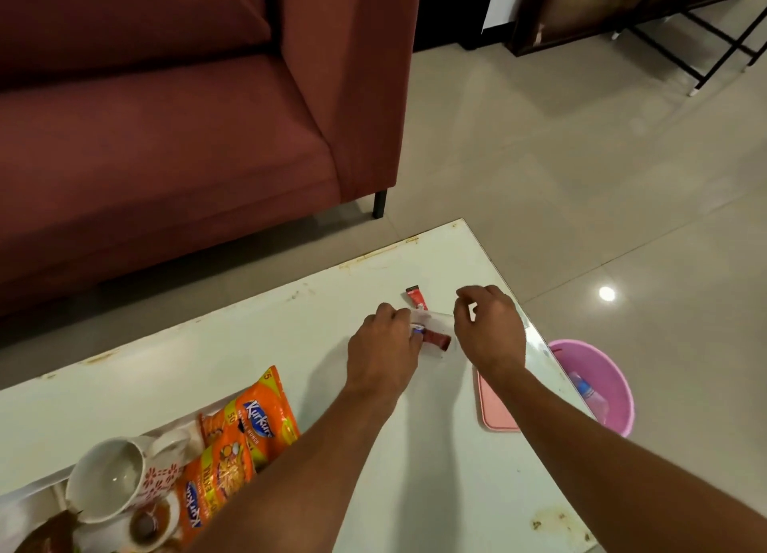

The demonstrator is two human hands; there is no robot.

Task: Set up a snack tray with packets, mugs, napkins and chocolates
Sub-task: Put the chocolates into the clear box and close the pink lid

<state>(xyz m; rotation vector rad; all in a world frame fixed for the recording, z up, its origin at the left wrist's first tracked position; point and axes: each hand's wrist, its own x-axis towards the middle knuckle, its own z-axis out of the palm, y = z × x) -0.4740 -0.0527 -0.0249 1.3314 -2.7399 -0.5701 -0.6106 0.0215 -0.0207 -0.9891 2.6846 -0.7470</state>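
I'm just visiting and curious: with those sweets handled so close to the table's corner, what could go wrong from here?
The left hand pinches a dark chocolate near the table corner; a slip could drop it toward the pink bucket below. The loose red chocolate lying nearby could be knocked off. The mug lies tipped beside the packets and might roll.

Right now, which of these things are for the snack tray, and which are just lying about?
For the tray: orange snack packets, mug, napkin, chocolate bar, red chocolate.
Lying about: pink bucket, bottle inside it, sofa.
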